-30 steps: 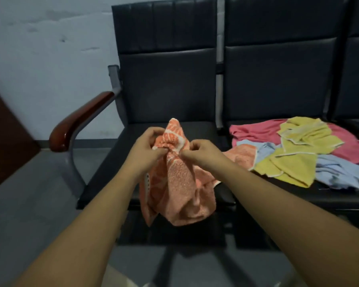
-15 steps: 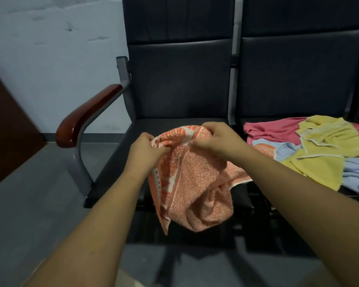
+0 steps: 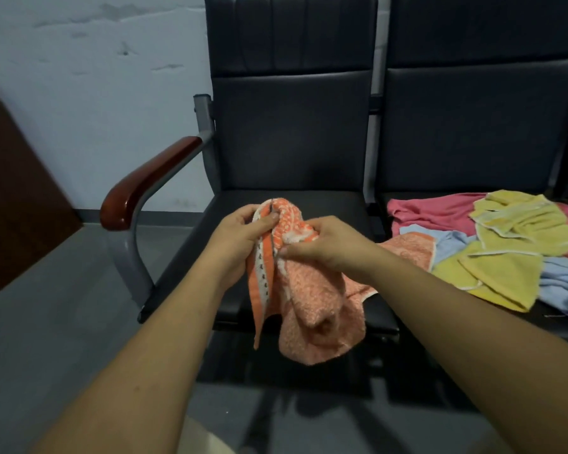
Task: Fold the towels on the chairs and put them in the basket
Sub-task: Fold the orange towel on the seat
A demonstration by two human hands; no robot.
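nearest the camera, both forearms reach forward over the front edge of the left chair seat. the left hand pinches the striped border of the orange towel between thumb and fingers. the right hand, just beside it, has its fingers curled into the bunched top of the same towel. the two grips nearly touch, so the cloth is gathered between them, not spread. most of the towel hangs below the hands in a crumpled fold over the seat's front edge, and one part trails right toward the next chair.

this looks like the start of folding: hunting for corners. the next move likely calls for sliding the hands apart along the border to find two corners and pull the edge straight.

further off, on the right chair, lie unfolded a pink towel, yellow towels and a blue towel, heaped together. the wooden armrest stands to the left. no basket is in view.
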